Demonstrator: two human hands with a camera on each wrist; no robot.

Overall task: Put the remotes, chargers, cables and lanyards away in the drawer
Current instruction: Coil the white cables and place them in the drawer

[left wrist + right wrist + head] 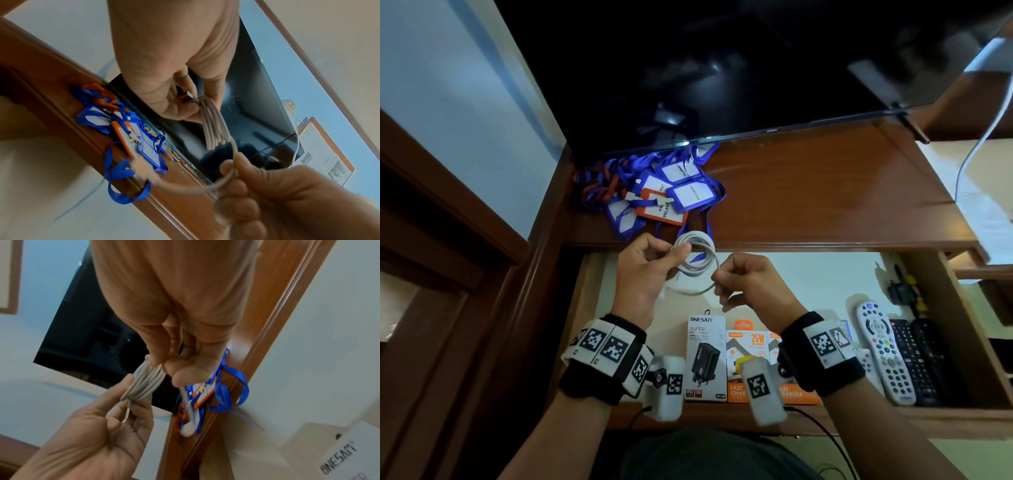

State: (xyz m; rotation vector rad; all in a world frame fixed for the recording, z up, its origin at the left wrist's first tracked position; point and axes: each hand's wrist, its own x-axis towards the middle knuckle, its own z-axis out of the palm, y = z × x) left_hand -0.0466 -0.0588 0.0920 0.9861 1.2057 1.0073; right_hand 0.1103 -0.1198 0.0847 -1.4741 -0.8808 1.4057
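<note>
Lanyards (654, 192) with blue and orange straps and card holders are piled on the wooden shelf (825, 192), at its left end, just below the dark television screen (722, 68). In front of the shelf edge, the white cable (697, 257) is held in the air above the open drawer (969, 329). Its coiled part is pinched by the left hand (647, 270), with thumb and fingers closed on the loops. To the right of the coil, the loose end of the same cable is gripped by the right hand (750, 284), whose fingers are curled around it; in the wrist views a white plug is seen hanging at this end, blurred. Inside the drawer, below the hands, a white ONESAM charger box (705, 359) is placed, and just to its right an orange charger box (751, 346) is seen. Further right in the drawer, a white remote (887, 353) is laid, with black remotes (917, 359) directly beside it.
</note>
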